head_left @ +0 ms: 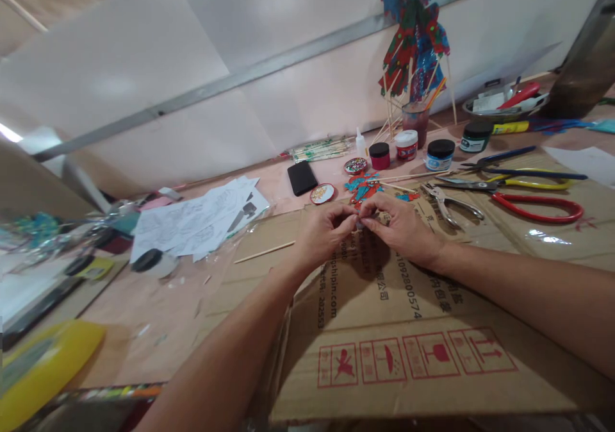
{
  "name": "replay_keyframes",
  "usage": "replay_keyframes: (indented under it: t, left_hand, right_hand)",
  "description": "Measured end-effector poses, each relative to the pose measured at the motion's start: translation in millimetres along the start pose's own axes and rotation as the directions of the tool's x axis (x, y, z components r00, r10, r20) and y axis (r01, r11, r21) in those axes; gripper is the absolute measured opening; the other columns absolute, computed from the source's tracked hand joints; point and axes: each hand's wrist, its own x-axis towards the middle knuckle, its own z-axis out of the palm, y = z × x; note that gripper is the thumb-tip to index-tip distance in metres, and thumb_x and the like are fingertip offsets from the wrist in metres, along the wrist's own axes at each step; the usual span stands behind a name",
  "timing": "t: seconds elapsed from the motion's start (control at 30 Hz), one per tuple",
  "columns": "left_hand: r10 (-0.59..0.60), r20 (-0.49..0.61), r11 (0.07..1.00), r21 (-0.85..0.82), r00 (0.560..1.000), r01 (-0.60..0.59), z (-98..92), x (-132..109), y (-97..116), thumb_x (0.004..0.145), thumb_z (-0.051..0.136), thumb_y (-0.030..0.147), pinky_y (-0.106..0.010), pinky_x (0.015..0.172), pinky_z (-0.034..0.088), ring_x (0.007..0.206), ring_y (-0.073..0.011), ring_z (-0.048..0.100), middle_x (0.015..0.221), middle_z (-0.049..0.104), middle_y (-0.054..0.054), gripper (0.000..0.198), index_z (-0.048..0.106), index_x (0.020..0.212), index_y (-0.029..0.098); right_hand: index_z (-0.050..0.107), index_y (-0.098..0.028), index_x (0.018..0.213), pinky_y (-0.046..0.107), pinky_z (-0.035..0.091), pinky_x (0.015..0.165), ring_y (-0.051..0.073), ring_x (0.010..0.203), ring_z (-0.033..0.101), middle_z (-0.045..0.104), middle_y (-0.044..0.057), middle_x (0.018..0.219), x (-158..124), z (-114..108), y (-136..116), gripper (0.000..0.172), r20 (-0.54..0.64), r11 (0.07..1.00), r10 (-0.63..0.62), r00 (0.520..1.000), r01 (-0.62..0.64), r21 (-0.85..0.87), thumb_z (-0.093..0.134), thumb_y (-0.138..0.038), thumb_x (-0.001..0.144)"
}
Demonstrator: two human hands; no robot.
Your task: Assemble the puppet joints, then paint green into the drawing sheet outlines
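My left hand and my right hand meet over a printed cardboard sheet. Fingers and thumbs of both are pinched together around something tiny, mostly hidden, that I cannot make out. Just beyond the fingertips lie red and blue painted cut-out pieces with thin sticks near them. To the left of my left hand a bare wooden stick rests on cardboard. Past the hands are a red-rimmed lid with small beads and a dish of coloured sequins.
Red-handled pliers, yellow-handled scissors and small metal pliers lie right. Behind stand paint jars and a cup of sticks. A black phone-like slab, drawings and a yellow object are left.
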Motion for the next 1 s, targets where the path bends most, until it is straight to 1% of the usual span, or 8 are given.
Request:
replay_keyframes:
  t: [0.17, 0.33, 0.5, 0.73, 0.83, 1.0]
  left_hand:
    - [-0.013, 0.045, 1.000, -0.005, 0.999, 0.013, -2.5, 0.2, 5.1, 0.089, 0.055, 0.028, -0.024, 0.057, 0.043, 0.058, -0.0118, 0.053, 0.064, 0.060, 0.000, 0.021, 0.070, 0.080, 0.018]
    - [-0.040, 0.036, 0.998, -0.045, 0.999, 0.042, -3.2, 1.3, 4.8, 0.087, 0.057, 0.030, -0.024, 0.057, 0.043, 0.056, -0.0119, 0.053, 0.062, 0.061, 0.000, 0.019, 0.069, 0.077, 0.019]
    - [-0.051, 0.049, 0.995, -0.089, 0.998, 0.055, -3.1, 1.7, 3.9, 0.086, 0.059, 0.031, -0.024, 0.058, 0.043, 0.056, -0.0117, 0.053, 0.060, 0.059, 0.001, 0.018, 0.068, 0.075, 0.019]
    - [-0.034, 0.033, 0.998, -0.053, 0.999, 0.036, -2.5, 2.5, -2.5, 0.087, 0.058, 0.037, -0.023, 0.057, 0.041, 0.058, -0.0108, 0.051, 0.064, 0.058, 0.001, 0.024, 0.068, 0.079, 0.017]
    - [-0.021, 0.029, 0.999, -0.035, 0.999, 0.022, -2.2, 2.6, -4.0, 0.087, 0.058, 0.036, -0.022, 0.057, 0.040, 0.057, -0.0104, 0.051, 0.064, 0.058, 0.001, 0.023, 0.068, 0.079, 0.017]
    - [-0.005, 0.004, 0.999, 0.033, 1.000, 0.005, -1.9, 2.3, -3.3, 0.088, 0.057, 0.033, -0.022, 0.056, 0.041, 0.057, -0.0104, 0.052, 0.063, 0.061, 0.001, 0.023, 0.069, 0.077, 0.017]
  right_hand:
    - [0.059, -0.021, 0.081, 0.031, 0.045, 0.076, 0.016, 0.080, 0.057, 0.063, 0.001, 0.082, 0.5, -0.8, 0.6, 0.006, -0.008, 0.999, -0.026, 1.000, 0.026, -0.039, 0.059, -0.017, 0.085]
    - [0.059, -0.021, 0.081, 0.032, 0.045, 0.076, 0.016, 0.080, 0.057, 0.064, 0.001, 0.082, 2.2, -0.5, -0.1, 0.005, 0.006, 0.998, -0.002, 1.000, 0.002, -0.058, 0.061, -0.017, 0.084]
    - [0.061, -0.020, 0.080, 0.030, 0.044, 0.073, 0.015, 0.077, 0.057, 0.064, 0.000, 0.079, 2.9, 0.1, -0.5, 0.005, 0.006, 0.997, 0.082, 0.997, -0.082, 0.014, 0.062, -0.016, 0.083]
    - [0.062, -0.019, 0.083, 0.029, 0.044, 0.072, 0.014, 0.075, 0.058, 0.065, 0.000, 0.079, 2.7, 3.3, 3.5, 0.003, 0.036, 0.973, 0.161, 0.986, -0.164, 0.164, 0.060, -0.016, 0.082]
    - [0.061, -0.019, 0.082, 0.029, 0.045, 0.072, 0.014, 0.075, 0.058, 0.065, 0.000, 0.079, 2.3, 4.3, 4.0, 0.003, 0.039, 0.965, 0.171, 0.984, -0.176, 0.193, 0.060, -0.017, 0.082]
    - [0.061, -0.020, 0.081, 0.030, 0.045, 0.072, 0.014, 0.075, 0.058, 0.065, 0.000, 0.078, 2.0, 4.9, 4.4, 0.003, 0.021, 0.966, 0.168, 0.985, -0.169, 0.194, 0.060, -0.018, 0.081]
